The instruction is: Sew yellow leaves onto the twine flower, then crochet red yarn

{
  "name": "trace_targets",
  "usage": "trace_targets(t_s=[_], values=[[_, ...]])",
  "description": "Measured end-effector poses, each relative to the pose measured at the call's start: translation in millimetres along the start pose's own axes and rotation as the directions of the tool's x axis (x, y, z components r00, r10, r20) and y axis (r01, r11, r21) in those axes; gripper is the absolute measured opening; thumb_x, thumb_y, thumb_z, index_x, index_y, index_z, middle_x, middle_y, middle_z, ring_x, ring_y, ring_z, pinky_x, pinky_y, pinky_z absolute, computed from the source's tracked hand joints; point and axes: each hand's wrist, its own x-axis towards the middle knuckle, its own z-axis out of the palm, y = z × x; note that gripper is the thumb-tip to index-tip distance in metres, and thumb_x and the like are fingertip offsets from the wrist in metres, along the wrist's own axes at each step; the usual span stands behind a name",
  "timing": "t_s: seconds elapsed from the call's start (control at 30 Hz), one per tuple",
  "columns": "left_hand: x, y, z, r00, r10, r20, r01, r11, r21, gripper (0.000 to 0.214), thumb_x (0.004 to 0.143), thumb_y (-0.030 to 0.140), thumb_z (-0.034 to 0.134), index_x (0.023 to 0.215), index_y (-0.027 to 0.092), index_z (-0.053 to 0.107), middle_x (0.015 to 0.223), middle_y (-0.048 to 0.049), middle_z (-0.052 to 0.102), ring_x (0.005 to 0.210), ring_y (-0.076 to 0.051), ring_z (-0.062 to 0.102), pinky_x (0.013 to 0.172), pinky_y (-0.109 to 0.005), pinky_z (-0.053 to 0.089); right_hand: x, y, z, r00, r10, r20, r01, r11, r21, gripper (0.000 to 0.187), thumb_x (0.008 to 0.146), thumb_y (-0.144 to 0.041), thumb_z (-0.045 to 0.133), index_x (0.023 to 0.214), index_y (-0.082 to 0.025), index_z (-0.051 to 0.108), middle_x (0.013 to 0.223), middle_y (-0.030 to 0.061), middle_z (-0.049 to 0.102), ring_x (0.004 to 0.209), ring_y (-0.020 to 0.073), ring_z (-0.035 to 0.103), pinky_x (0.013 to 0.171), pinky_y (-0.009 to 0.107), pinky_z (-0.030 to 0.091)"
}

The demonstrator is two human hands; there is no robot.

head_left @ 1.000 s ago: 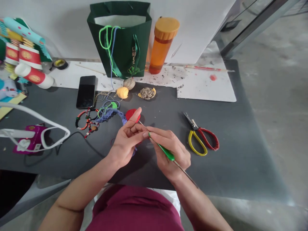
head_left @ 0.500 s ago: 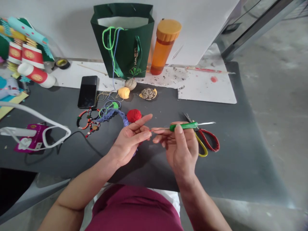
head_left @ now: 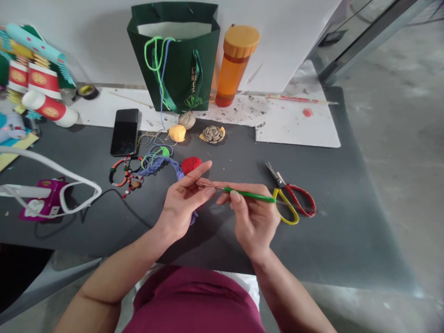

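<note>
My right hand (head_left: 253, 217) pinches a green-handled crochet hook (head_left: 249, 194) that lies almost level, its metal tip pointing left at my left hand. My left hand (head_left: 183, 199) is closed in a pinch on a thin red yarn strand and a bit of purple crochet work that shows under the palm. The strand runs back to a red yarn ball (head_left: 190, 164) just behind the left fingers. Purple and green crochet work (head_left: 159, 162) lies left of the ball.
Red-and-yellow scissors (head_left: 289, 196) lie right of my right hand. A phone (head_left: 125, 132), beaded bracelets (head_left: 126, 173), small yarn balls (head_left: 177, 133), a green paper bag (head_left: 175, 55) and an orange bottle (head_left: 236, 64) stand behind. A white lamp arm (head_left: 52, 173) crosses the left.
The hook swung from steeply slanted to nearly level, went right, then came back left toward my left fingers. The red ball, hidden a second ago, now shows.
</note>
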Motion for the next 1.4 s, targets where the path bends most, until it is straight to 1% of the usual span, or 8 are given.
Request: trace_targets(t_s=[0.1, 0.17, 0.4, 0.6, 0.77, 1.2, 1.33, 1.4], values=[[-0.6, 0.1, 0.6, 0.999, -0.021, 0.025, 0.023, 0.997, -0.071, 0.056, 0.065, 0.019, 0.093, 0.118, 0.031, 0.078, 0.073, 0.0058, 0.071, 0.068, -0.006, 0.062, 0.068, -0.019, 0.047, -1.2, 1.4, -1.1, 0.95, -0.305, 0.062, 0.312, 0.935, -0.17, 0.019, 0.097, -0.015, 0.062, 0.111, -0.026, 0.07, 0.108, 0.0068, 0.082, 0.087, 0.0216, 0.08, 0.068, 0.037, 0.064], [-1.1, 1.5, 1.2, 0.995, -0.082, 0.055, 0.088, 0.99, -0.112, 0.057, 0.066, 0.018, 0.093, 0.12, 0.03, 0.077, 0.069, 0.0073, 0.069, 0.065, -0.005, 0.06, 0.067, -0.017, 0.047, -1.1, 2.1, -1.0, 0.924, -0.376, 0.072, 0.382, 0.902, -0.202, 0.025, 0.094, -0.011, 0.066, 0.112, -0.028, 0.07, 0.112, 0.0063, 0.082, 0.092, 0.023, 0.08, 0.07, 0.039, 0.065], [0.3, 2.6, -1.3, 0.98, -0.168, 0.11, 0.182, 0.975, -0.126, 0.054, 0.066, 0.019, 0.093, 0.116, 0.03, 0.078, 0.073, 0.0063, 0.073, 0.069, -0.006, 0.063, 0.078, -0.022, 0.049, -3.3, -4.2, 0.5, 0.998, -0.016, -0.064, 0.014, 0.999, -0.034, 0.009, 0.1, -0.023, 0.059, 0.105, -0.024, 0.067, 0.092, 0.0026, 0.082, 0.068, 0.0168, 0.077, 0.062, 0.033, 0.063], [1.6, 4.8, -2.9, 0.983, -0.166, 0.084, 0.174, 0.98, -0.1, 0.049, 0.067, 0.019, 0.092, 0.114, 0.029, 0.079, 0.076, 0.0057, 0.069, 0.071, -0.007, 0.06, 0.075, -0.024, 0.046, 0.8, -7.5, 0.9, 0.979, 0.142, -0.147, -0.133, 0.989, 0.065, 0.009, 0.103, -0.037, 0.053, 0.1, -0.028, 0.055, 0.081, 0.0011, 0.077, 0.058, 0.0166, 0.074, 0.049, 0.03, 0.054], [1.7, 5.1, -1.0, 0.975, -0.168, 0.145, 0.181, 0.98, -0.085, 0.041, 0.067, 0.024, 0.092, 0.107, 0.027, 0.082, 0.077, 0.0032, 0.07, 0.07, -0.008, 0.057, 0.075, -0.026, 0.045, 7.9, -5.2, 0.9, 0.921, 0.388, -0.018, -0.366, 0.881, 0.3, 0.02, 0.101, -0.045, 0.054, 0.095, -0.026, 0.053, 0.071, -0.0011, 0.075, 0.052, 0.0157, 0.07, 0.046, 0.028, 0.048], [-0.5, 6.4, 0.2, 0.992, -0.058, 0.112, 0.065, 0.996, -0.059, 0.042, 0.073, 0.026, 0.089, 0.113, 0.034, 0.08, 0.072, 0.0052, 0.064, 0.066, -0.007, 0.055, 0.065, -0.023, 0.045, 0.9, -8.2, 2.3, 0.988, 0.148, 0.034, -0.152, 0.96, 0.235, 0.005, 0.099, -0.027, 0.064, 0.099, -0.026, 0.069, 0.1, 0.0021, 0.08, 0.065, 0.0131, 0.072, 0.06, 0.029, 0.059], [1.3, 15.2, -4.8, 0.969, -0.088, 0.229, 0.115, 0.988, -0.106, 0.044, 0.075, 0.02, 0.085, 0.116, 0.032, 0.078, 0.07, 0.0057, 0.061, 0.063, -0.006, 0.054, 0.059, -0.02, 0.045, 4.4, -7.4, 2.3, 0.947, 0.258, 0.19, -0.301, 0.921, 0.249, 0.023, 0.097, -0.032, 0.065, 0.119, -0.027, 0.064, 0.126, 0.007, 0.074, 0.059, 0.0097, 0.07, 0.056, 0.028, 0.06], [1.6, 21.1, -6.3, 0.958, -0.096, 0.27, 0.14, 0.979, -0.148, 0.044, 0.075, 0.019, 0.084, 0.117, 0.031, 0.078, 0.068, 0.0061, 0.059, 0.062, -0.006, 0.054, 0.059, -0.019, 0.046, 5.8, -3.5, 2.0, 0.884, 0.319, 0.342, -0.414, 0.874, 0.254, 0.036, 0.099, -0.039, 0.062, 0.133, -0.027, 0.058, 0.113, 0.0069, 0.078, 0.054, 0.0104, 0.069, 0.052, 0.027, 0.058]])
